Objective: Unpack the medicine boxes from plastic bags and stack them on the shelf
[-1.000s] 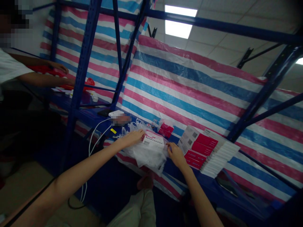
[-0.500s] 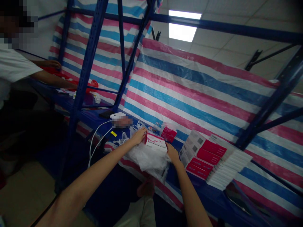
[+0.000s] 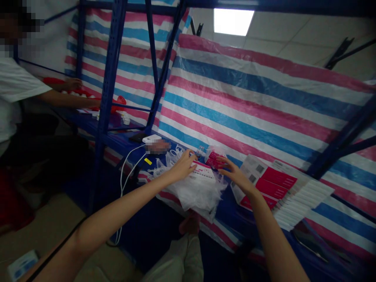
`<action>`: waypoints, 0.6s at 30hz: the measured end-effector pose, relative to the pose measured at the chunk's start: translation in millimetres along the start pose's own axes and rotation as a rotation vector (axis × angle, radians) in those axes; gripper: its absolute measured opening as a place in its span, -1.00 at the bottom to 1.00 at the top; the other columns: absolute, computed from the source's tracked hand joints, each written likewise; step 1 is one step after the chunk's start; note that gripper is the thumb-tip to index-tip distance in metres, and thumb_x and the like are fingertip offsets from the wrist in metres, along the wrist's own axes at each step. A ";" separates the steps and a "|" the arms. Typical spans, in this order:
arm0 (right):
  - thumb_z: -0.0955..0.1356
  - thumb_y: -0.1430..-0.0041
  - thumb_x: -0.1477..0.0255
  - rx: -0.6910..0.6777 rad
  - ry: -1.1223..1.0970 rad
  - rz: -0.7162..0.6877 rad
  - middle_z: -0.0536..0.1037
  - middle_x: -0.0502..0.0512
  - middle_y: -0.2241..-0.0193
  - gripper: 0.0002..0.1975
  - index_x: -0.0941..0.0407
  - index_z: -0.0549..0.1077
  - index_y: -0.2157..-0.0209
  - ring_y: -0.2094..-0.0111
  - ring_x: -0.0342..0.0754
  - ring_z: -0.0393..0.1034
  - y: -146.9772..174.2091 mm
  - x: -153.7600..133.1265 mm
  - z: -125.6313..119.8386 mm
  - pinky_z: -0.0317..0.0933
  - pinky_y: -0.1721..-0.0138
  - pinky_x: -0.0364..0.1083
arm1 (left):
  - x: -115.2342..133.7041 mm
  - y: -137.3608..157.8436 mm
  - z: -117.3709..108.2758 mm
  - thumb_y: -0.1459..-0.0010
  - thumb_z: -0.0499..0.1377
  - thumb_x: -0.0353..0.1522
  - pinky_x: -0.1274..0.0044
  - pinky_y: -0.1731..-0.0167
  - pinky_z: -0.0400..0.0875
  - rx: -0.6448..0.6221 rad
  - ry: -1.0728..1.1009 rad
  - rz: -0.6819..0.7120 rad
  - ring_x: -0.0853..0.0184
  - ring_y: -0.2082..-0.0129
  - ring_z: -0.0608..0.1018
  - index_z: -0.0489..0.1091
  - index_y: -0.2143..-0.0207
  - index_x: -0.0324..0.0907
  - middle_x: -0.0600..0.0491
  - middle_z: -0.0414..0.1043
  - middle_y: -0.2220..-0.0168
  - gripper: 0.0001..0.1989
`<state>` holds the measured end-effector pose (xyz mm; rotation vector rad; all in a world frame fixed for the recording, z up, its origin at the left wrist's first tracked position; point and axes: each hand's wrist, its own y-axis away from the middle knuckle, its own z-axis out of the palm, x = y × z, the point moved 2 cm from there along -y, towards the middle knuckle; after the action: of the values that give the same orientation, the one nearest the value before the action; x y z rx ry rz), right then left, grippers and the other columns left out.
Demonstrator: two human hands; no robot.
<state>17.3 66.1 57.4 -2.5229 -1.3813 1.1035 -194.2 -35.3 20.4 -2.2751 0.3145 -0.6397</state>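
Note:
A white and red box with printing on top lies on a pile of clear plastic bags at the table's edge. My left hand is at the box's left end, fingers apart; whether it touches the box is hard to tell. On the other side, my right hand is lifted off the box with its fingers spread, holding nothing. Just behind the box sits a red pack in clear plastic, partly covered by my right fingers.
Right of my hands stand stacked red and white boxes and a row of white cartons. A white cable hangs off the blue table at left. Blue rack posts rise nearby. A person in a white sleeve works at far left.
My right hand has come off the box's right side, rising with its fingers spread. My left hand now lies further over the box's left end. The view has tilted and shifted slightly.

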 end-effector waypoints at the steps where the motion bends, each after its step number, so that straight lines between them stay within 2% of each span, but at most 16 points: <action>1: 0.32 -0.01 0.34 -0.036 -0.029 -0.016 0.23 0.14 -0.10 -0.40 0.01 0.14 -0.12 -0.02 0.00 0.23 -10.0 -4.8 -1.1 0.15 -0.02 0.04 | 3.2 -2.8 4.4 -0.11 0.06 -0.36 0.30 -0.04 0.15 -0.015 0.024 -0.028 0.17 -0.05 0.22 0.24 0.11 -0.23 -0.14 0.05 -0.02 -0.73; 4: 0.43 0.15 0.34 -0.212 0.053 -0.015 0.20 0.14 -0.13 -0.26 0.04 0.16 -0.11 -0.11 0.02 0.13 -40.8 -9.4 8.1 0.04 -0.11 0.03 | 0.3 -8.5 20.8 -0.04 0.16 -0.30 0.24 0.02 0.20 -0.120 0.071 -0.160 0.09 0.00 0.27 0.20 0.09 -0.29 -0.20 0.10 0.03 -0.60; 6: 0.48 0.27 0.35 -0.344 0.141 0.059 0.20 0.18 -0.13 -0.18 0.08 0.20 -0.10 -0.13 0.07 0.10 -55.8 -5.5 19.8 0.01 -0.12 0.05 | -6.5 -8.3 28.9 -0.01 0.19 -0.28 0.26 0.06 0.24 -0.196 0.095 -0.235 0.11 0.07 0.34 0.20 0.11 -0.32 -0.21 0.16 0.07 -0.57; 8: 0.49 0.31 0.32 -0.414 0.163 0.110 0.15 0.21 -0.16 -0.12 0.09 0.17 -0.12 -0.14 0.09 0.07 -63.5 -1.3 30.6 0.00 -0.12 0.05 | -12.3 -5.4 31.5 -0.02 0.17 -0.25 0.31 0.08 0.26 -0.218 0.124 -0.267 0.13 0.09 0.36 0.20 0.11 -0.34 -0.20 0.21 0.09 -0.56; 11: 0.49 0.32 0.30 -0.484 0.127 0.089 0.04 0.20 -0.21 -0.04 0.07 0.08 -0.17 -0.17 0.07 0.01 -63.0 1.4 42.8 -0.03 -0.13 0.05 | -16.7 0.3 29.4 -0.02 0.16 -0.20 0.35 0.09 0.27 -0.224 0.188 -0.257 0.14 0.08 0.37 0.21 0.10 -0.35 -0.19 0.29 0.11 -0.52; 13: 0.51 0.39 0.33 -0.523 0.142 0.083 0.06 0.22 -0.19 0.02 0.09 0.07 -0.17 -0.16 0.09 0.02 -59.6 3.1 47.6 -0.05 -0.14 0.07 | -18.4 3.4 28.3 0.06 0.22 -0.20 0.36 0.11 0.29 -0.237 0.236 -0.241 0.14 0.10 0.40 0.20 0.07 -0.34 -0.18 0.33 0.11 -0.44; 16: 0.50 0.37 0.31 -0.506 0.153 0.090 0.08 0.24 -0.18 0.03 0.10 0.04 -0.18 -0.15 0.09 0.04 -58.7 6.0 48.7 -0.04 -0.13 0.07 | -21.9 6.6 30.2 0.16 0.29 -0.23 0.38 0.15 0.32 -0.223 0.300 -0.206 0.15 0.13 0.44 0.20 0.02 -0.29 -0.13 0.37 0.10 -0.35; 18: 0.48 0.31 0.27 -0.497 0.146 0.116 0.04 0.24 -0.20 0.00 0.09 0.02 -0.19 -0.15 0.07 0.04 -60.6 6.8 47.2 -0.01 -0.12 0.05 | -25.5 8.6 34.1 0.18 0.30 -0.25 0.39 0.17 0.33 -0.207 0.350 -0.200 0.16 0.16 0.46 0.23 0.04 -0.29 -0.11 0.40 0.12 -0.37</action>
<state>-52.4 94.6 41.0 -2.9771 -1.6533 0.6247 -197.8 -10.7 -15.3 -2.4039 0.3349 -1.1616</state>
